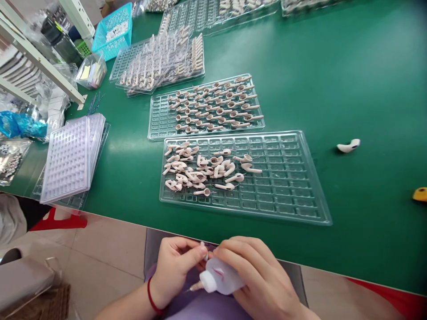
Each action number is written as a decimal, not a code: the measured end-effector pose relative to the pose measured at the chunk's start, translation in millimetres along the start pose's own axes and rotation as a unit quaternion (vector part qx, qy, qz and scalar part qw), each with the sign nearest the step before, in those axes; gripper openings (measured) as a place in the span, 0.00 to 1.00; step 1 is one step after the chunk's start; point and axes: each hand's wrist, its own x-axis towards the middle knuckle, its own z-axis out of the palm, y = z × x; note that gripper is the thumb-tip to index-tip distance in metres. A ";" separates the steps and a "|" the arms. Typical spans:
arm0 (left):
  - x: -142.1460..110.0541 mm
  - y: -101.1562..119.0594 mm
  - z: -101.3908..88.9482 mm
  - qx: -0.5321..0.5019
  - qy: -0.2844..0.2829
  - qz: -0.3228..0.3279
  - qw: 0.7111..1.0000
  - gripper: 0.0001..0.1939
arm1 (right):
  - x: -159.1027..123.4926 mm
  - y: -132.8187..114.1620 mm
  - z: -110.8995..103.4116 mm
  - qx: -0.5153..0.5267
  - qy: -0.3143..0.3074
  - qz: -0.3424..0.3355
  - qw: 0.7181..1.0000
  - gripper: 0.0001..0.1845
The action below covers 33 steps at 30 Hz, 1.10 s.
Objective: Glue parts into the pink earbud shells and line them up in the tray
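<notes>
My left hand (171, 264), with a red band at the wrist, pinches a small white earbud part (203, 249) between thumb and fingers; most of it is hidden. Close beside it, my right hand (263, 273) is wrapped round a translucent squeeze bottle (226, 276). The bottle lies tilted, its white cap and thin needle tip (195, 287) pointing down to the left. Both hands are over my lap at the table's front edge. Beyond them, a clear compartment tray (273, 178) carries a loose heap of white earbud shells (195, 175) on its left half.
Behind it lies another tray (160, 115) with earbud shells in rows. Stacked filled trays (156, 66) and a blue basket (115, 31) stand farther back. Stacked tray sheets (68, 160) lie left. On the right of the green table (333, 89) are a single earbud shell (348, 146) and a yellow object (420, 194).
</notes>
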 end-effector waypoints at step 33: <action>-0.3 70.4 -10.0 0.433 0.006 0.464 0.773 0.05 | 73.9 59.4 -21.0 -0.095 -0.003 0.134 0.986 0.06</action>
